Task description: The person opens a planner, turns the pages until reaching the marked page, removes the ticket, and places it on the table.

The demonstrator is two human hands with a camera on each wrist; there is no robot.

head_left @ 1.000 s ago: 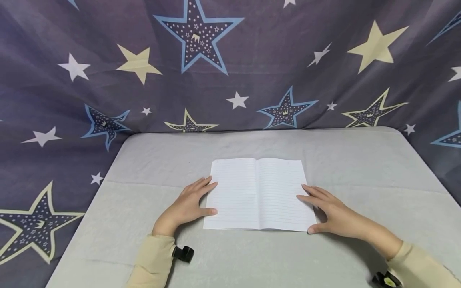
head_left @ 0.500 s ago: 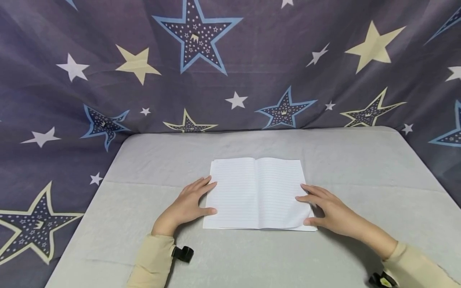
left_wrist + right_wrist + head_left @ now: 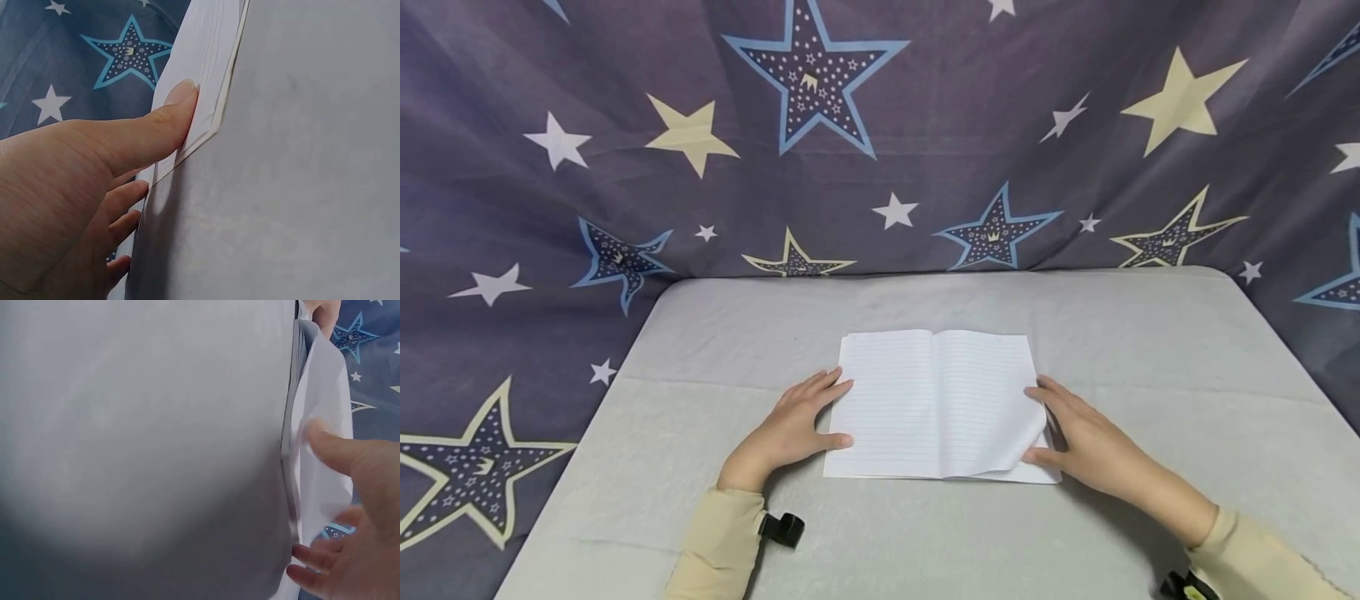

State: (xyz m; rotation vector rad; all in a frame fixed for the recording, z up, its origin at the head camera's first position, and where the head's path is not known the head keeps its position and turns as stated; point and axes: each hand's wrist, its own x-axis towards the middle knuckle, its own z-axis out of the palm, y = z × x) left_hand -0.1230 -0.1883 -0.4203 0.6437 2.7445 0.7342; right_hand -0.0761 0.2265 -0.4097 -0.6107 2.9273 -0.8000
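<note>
An exercise book (image 3: 887,400) with ruled white pages lies open on the grey-covered table. My left hand (image 3: 786,429) rests at its left edge, fingers spread and thumb on the left page. In the left wrist view, the left thumb (image 3: 181,103) presses the page near a lower corner. At the right edge is my right hand (image 3: 1101,446), its thumb against the lower right corner of the top page (image 3: 1022,442), which is bent up and inward. The right forefinger touches the page edge, apart from the thumb. In the right wrist view, the lifted page (image 3: 325,406) bulges beside the slightly blurred thumb.
The grey cloth (image 3: 925,542) covers the table around the book. A dark curtain (image 3: 925,108) with printed stars hangs behind the table and along its sides. A black strap device (image 3: 784,529) sits on the left wrist, another (image 3: 1187,586) on the right.
My right hand has moved slightly left, its thumb pushing inward. The right page's lower corner, flat before, has curled up and uncovers the sheet beneath. The left hand stays in place.
</note>
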